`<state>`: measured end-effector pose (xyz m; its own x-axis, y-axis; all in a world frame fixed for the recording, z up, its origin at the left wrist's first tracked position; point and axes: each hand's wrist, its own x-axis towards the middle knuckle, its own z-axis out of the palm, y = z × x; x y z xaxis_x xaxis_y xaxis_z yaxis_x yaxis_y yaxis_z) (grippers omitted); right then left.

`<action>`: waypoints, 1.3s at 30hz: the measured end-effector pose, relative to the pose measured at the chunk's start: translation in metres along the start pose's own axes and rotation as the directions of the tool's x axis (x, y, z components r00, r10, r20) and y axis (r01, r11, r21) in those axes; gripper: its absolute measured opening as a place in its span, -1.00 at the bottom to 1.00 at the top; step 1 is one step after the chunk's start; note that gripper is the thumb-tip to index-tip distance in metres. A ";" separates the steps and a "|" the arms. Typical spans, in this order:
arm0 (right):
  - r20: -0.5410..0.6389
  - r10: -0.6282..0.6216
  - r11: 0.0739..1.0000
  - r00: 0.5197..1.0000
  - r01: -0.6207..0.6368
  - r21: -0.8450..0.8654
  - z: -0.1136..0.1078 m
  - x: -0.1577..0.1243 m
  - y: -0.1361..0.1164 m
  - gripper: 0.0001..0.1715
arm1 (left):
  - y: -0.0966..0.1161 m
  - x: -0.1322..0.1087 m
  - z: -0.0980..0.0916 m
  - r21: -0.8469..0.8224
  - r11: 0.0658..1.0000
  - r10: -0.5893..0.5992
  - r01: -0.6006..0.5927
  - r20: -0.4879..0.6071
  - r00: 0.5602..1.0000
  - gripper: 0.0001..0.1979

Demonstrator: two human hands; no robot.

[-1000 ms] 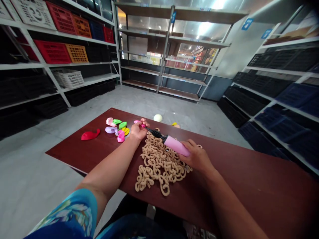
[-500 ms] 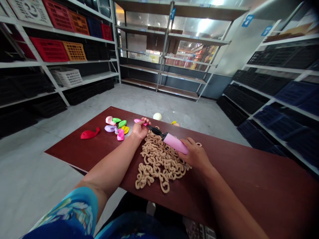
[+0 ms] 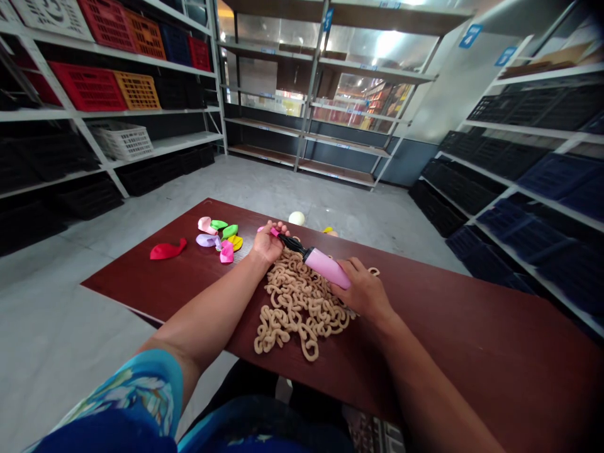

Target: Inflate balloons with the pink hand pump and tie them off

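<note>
My right hand [image 3: 361, 292] is closed around the body of a pink hand pump [image 3: 325, 265] with a black nozzle pointing up-left. My left hand [image 3: 267, 244] is pinched on the neck of a flat pink balloon [image 3: 272, 231] right at the nozzle tip. Both hands rest over a heap of beige looped chain [image 3: 297, 307] lying on the dark red table [image 3: 472, 327].
Several flat balloons [image 3: 221, 238] in mixed colours and a red one [image 3: 166, 250] lie at the table's far left. A pale inflated balloon [image 3: 297, 218] sits on the floor beyond the table. Shelves with crates [image 3: 89, 88] line both sides of the room.
The hands and pump have stayed together; the view has shifted slightly, and the left fingers have tightened on the balloon neck at the nozzle.
</note>
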<state>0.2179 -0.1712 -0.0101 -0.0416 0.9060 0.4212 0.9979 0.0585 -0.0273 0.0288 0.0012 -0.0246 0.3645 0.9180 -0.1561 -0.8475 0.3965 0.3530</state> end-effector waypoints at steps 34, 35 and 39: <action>-0.018 -0.037 0.999 0.999 0.038 0.031 -0.001 0.002 -0.011 -0.45 | -0.004 -0.010 0.007 0.021 0.994 -0.113 0.111 0.143 0.983 -0.76; -0.015 -0.034 0.999 0.999 0.034 0.034 -0.001 0.002 -0.011 -0.43 | -0.005 -0.011 0.008 0.043 0.994 -0.106 0.101 0.139 0.985 -0.73; -0.003 -0.025 0.998 1.000 0.025 0.053 -0.002 0.001 -0.007 -0.39 | -0.004 -0.015 0.013 0.111 0.992 -0.075 0.063 0.112 0.991 -0.58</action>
<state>0.2106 -0.1719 -0.0079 -0.0660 0.9031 0.4242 0.9926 0.1029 -0.0646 0.0319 -0.0142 -0.0121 0.4684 0.8801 -0.0777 -0.7749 0.4514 0.4425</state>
